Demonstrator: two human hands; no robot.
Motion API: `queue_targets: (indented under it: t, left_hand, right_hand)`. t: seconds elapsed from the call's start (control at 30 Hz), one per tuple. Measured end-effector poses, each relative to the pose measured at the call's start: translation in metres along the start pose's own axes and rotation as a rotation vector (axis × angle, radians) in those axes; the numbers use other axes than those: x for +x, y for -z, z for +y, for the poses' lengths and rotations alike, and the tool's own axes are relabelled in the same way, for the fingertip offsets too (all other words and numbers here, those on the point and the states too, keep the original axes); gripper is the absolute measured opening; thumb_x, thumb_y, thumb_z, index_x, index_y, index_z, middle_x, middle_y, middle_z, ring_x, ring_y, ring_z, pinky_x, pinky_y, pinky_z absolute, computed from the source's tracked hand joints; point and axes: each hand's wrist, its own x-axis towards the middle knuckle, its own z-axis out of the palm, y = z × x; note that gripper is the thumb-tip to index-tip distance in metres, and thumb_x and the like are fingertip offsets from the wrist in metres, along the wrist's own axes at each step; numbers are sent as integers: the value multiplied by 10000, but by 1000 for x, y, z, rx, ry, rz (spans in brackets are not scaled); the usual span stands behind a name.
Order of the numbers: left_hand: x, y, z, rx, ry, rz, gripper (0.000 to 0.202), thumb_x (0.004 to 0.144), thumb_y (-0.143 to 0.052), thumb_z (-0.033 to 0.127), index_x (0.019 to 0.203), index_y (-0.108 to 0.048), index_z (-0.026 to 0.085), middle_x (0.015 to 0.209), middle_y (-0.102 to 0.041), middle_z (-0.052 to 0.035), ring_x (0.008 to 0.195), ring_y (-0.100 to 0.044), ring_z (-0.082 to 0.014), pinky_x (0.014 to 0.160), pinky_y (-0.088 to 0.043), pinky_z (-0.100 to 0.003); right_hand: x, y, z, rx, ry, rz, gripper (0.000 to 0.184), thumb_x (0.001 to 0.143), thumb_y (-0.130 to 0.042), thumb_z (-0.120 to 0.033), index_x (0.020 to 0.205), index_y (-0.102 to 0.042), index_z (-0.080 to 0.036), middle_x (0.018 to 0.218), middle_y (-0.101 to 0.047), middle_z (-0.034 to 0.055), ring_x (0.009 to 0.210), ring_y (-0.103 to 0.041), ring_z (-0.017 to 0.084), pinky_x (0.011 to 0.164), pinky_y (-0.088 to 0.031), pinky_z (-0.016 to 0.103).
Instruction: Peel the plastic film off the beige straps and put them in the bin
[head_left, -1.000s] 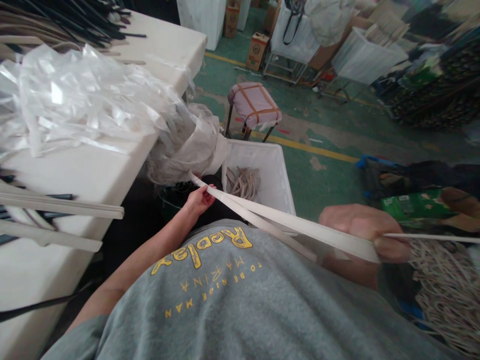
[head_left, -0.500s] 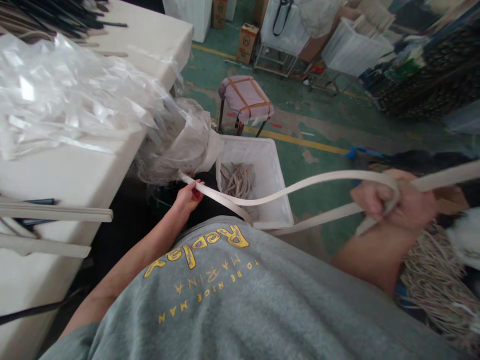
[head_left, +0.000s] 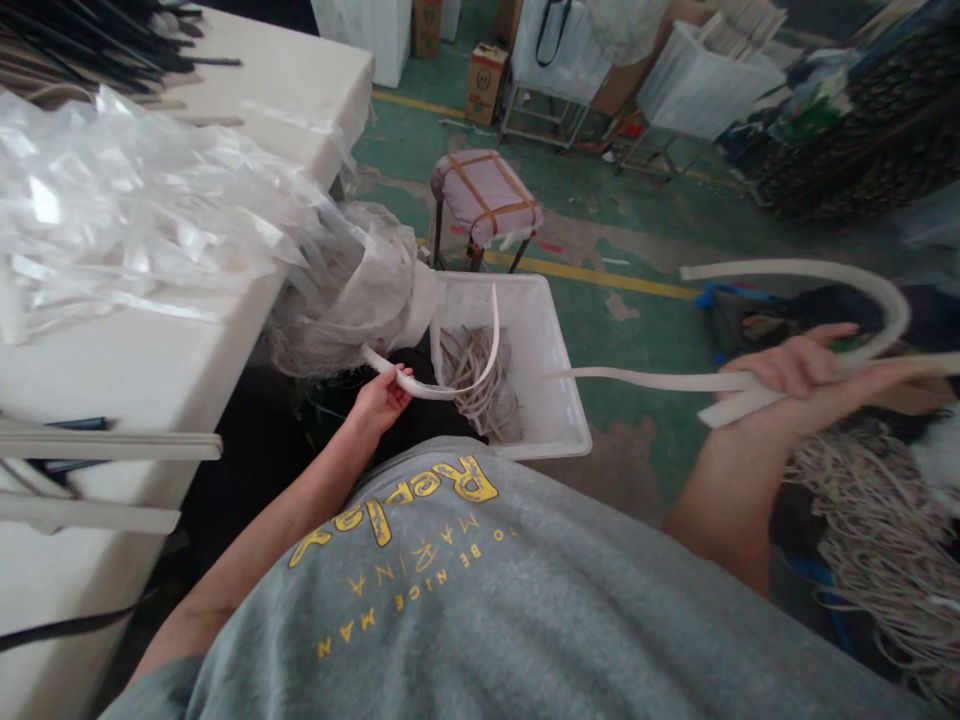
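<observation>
My left hand (head_left: 384, 398) is closed, pinching a flat off-white strap (head_left: 489, 365) between thumb and fingers. From there the strap bows right and curls up to a free end over the white plastic bin. Out to the right, my right hand (head_left: 795, 375) grips off-white strap lengths (head_left: 645, 380), somewhat smeared by motion. One length points left towards the bin, and another (head_left: 795, 267) arches above the hand. Inside the white bin (head_left: 559, 400) lies a heap of thin beige strips (head_left: 480, 390).
On the left, a white table (head_left: 300, 70) bears clear plastic wrapping (head_left: 135, 210), black straps (head_left: 97, 40) and off-white straps (head_left: 112, 445). A cushioned stool (head_left: 487, 192) stands beyond the bin. At right lies a big bundle of beige cords (head_left: 877, 530).
The strap that ran between both hands is now in separate pieces with free ends. My right hand has turned, its strap swinging up in an arch. My left hand has barely moved.
</observation>
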Motion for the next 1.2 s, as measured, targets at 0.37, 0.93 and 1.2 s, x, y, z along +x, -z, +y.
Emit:
queue_targets:
  t: [0.37, 0.93, 1.2]
  left_hand:
    - [-24, -12, -2, 120, -122, -169, 148, 972, -510, 128, 935, -653, 116, 757, -726, -61, 634, -693, -126, 586, -559, -210]
    - [-25, -14, -21, 183, -175, -249, 119, 816, -742, 175, 917, -721, 116, 788, -718, -58, 659, -655, -113, 611, -525, -202]
    - [-28, -11, -36, 336, -156, -364, 356, 648, -896, 314, 899, -753, 105, 795, -702, -60, 681, -636, -130, 611, -510, -221]
  right_hand:
    - [-3, -97, 226, -480, -211, -437, 508, 950, -487, -489, 1245, -677, -122, 440, -471, -63, 423, -415, 95, 474, -363, 206]
    - [-33, -92, 204, -748, -243, -401, 301, 840, -575, -344, 653, -669, -127, 523, -608, 35, 490, -517, 127, 543, -410, 244]
    - [-24, -126, 199, -593, -259, -429, 377, 840, -598, -489, 716, -683, -144, 541, -605, 9, 423, -446, 84, 455, -356, 217]
